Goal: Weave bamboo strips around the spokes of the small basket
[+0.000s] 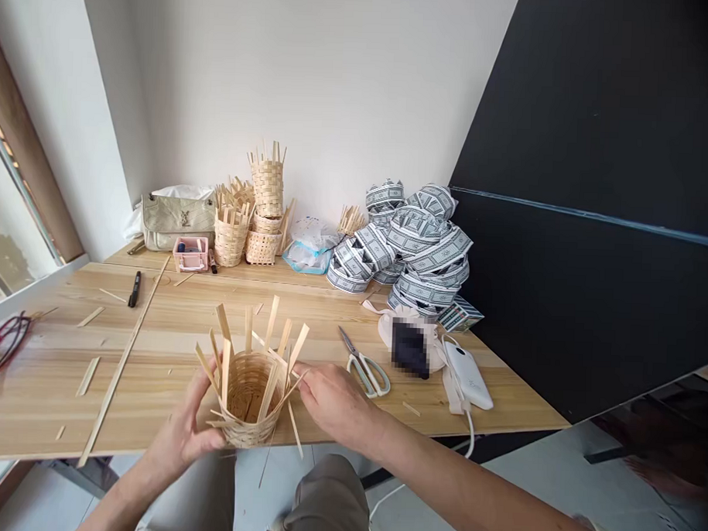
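A small woven bamboo basket (249,428) sits at the table's front edge, its opening tilted toward me. Several flat upright stakes stick up around its rim, and thin strip ends poke out to the sides. Wrapped around the basket's left side is my left hand (189,426), thumb at the front and fingers behind. On the right side, my right hand (331,400) has its fingers closed at the rim, pinching a thin bamboo strip (278,357) among the stakes; the fingertips are partly hidden.
Scissors (365,366) lie right of my right hand, near a white power bank (468,374) with a cable. Behind stand woven baskets (268,189), a handbag (178,222), a pink box (190,253) and patterned rolls (416,240). A long strip (124,366) and a marker (134,289) lie left.
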`<move>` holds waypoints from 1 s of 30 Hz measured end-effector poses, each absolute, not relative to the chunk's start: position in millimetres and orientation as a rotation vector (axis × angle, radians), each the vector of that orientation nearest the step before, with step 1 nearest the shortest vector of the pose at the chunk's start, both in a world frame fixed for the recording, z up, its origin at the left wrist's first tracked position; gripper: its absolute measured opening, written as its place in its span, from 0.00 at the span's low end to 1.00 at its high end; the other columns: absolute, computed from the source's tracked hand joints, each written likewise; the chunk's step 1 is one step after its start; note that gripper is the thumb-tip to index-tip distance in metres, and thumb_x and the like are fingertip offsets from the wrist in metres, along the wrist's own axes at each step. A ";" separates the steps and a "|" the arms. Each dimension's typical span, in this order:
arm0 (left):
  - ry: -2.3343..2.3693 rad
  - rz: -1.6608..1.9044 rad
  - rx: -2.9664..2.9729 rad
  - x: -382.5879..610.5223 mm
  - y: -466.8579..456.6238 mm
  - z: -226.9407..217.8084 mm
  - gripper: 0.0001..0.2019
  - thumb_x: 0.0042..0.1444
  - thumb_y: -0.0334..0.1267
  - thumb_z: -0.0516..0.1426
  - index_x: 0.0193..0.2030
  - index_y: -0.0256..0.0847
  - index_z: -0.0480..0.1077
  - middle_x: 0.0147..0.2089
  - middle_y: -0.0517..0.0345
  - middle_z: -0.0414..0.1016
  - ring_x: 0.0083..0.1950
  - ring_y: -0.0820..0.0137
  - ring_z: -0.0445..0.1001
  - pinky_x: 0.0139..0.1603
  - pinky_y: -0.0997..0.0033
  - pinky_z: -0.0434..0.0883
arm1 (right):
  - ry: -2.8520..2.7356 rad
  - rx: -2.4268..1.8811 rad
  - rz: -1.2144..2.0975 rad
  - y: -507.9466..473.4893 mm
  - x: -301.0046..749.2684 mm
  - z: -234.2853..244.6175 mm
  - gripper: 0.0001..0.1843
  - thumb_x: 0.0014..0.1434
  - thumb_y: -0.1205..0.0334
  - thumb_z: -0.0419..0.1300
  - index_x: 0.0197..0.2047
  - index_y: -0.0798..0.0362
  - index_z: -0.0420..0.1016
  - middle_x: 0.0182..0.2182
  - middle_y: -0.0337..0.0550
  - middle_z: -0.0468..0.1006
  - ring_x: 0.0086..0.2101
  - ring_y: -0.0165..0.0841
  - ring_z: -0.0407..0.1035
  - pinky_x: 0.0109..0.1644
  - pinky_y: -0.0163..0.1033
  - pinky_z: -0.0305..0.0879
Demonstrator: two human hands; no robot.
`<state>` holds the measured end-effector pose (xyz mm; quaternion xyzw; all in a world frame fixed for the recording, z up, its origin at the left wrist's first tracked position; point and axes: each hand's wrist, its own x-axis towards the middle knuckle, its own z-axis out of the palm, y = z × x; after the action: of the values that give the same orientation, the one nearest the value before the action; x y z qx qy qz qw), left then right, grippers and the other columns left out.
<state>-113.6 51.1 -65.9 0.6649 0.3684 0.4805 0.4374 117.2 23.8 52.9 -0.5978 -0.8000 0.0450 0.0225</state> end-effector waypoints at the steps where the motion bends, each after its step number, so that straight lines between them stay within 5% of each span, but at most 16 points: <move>1: 0.954 1.209 1.704 -111.6 47.5 -72.0 0.49 0.36 0.63 0.60 0.65 0.47 0.51 0.66 0.44 0.53 0.64 0.43 0.52 0.62 0.42 0.53 | -2.487 -1.856 0.136 23.3 116.7 53.7 0.12 0.58 0.70 0.46 0.35 0.52 0.70 0.24 0.39 0.75 0.25 0.30 0.67 0.26 0.35 0.44; 4: 1.007 1.232 1.749 -100.4 40.1 -82.4 0.49 0.38 0.57 0.63 0.66 0.48 0.46 0.62 0.43 0.60 0.60 0.44 0.61 0.59 0.43 0.59 | -2.514 -1.845 0.133 23.2 116.2 54.7 0.12 0.59 0.69 0.45 0.35 0.52 0.70 0.24 0.40 0.75 0.25 0.30 0.67 0.26 0.35 0.44; 8: 1.080 1.286 1.752 -84.2 43.8 -75.3 0.49 0.41 0.51 0.64 0.66 0.47 0.43 0.63 0.43 0.58 0.63 0.47 0.56 0.61 0.44 0.55 | -2.504 -1.817 0.193 27.9 120.9 51.8 0.12 0.59 0.70 0.46 0.37 0.52 0.69 0.24 0.40 0.74 0.25 0.30 0.67 0.27 0.35 0.45; 15: 0.871 1.129 1.723 -78.9 72.9 -65.8 0.39 0.47 0.48 0.61 0.64 0.47 0.49 0.60 0.44 0.62 0.59 0.53 0.63 0.59 0.51 0.61 | -2.243 -1.795 0.637 34.1 136.9 51.1 0.11 0.58 0.71 0.46 0.25 0.53 0.63 0.22 0.39 0.70 0.25 0.29 0.63 0.29 0.33 0.52; 20: 1.025 1.386 1.986 -73.5 82.6 -68.6 0.34 0.47 0.48 0.61 0.61 0.51 0.55 0.58 0.48 0.61 0.60 0.52 0.61 0.57 0.48 0.64 | -2.076 -1.807 0.849 35.4 141.1 52.2 0.13 0.56 0.73 0.46 0.21 0.52 0.58 0.21 0.36 0.71 0.20 0.25 0.62 0.24 0.31 0.54; 25: 1.008 1.503 2.073 -69.5 68.2 -54.6 0.28 0.55 0.41 0.55 0.62 0.55 0.51 0.55 0.51 0.61 0.55 0.60 0.66 0.50 0.57 0.72 | -1.957 -1.796 0.911 39.5 140.1 49.1 0.11 0.54 0.70 0.49 0.21 0.52 0.59 0.21 0.35 0.73 0.18 0.25 0.64 0.22 0.30 0.55; 30: 1.042 1.455 1.954 -59.9 75.4 -47.6 0.17 0.52 0.45 0.57 0.49 0.47 0.66 0.55 0.49 0.59 0.57 0.57 0.63 0.50 0.57 0.71 | -1.837 -1.760 1.021 54.1 139.3 40.9 0.09 0.54 0.71 0.51 0.23 0.53 0.63 0.20 0.35 0.73 0.17 0.25 0.64 0.21 0.30 0.57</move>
<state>-59.9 75.4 -47.6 0.7152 0.3814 0.5326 0.2435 139.3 54.1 40.9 -0.6292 -0.6567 0.3651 0.1987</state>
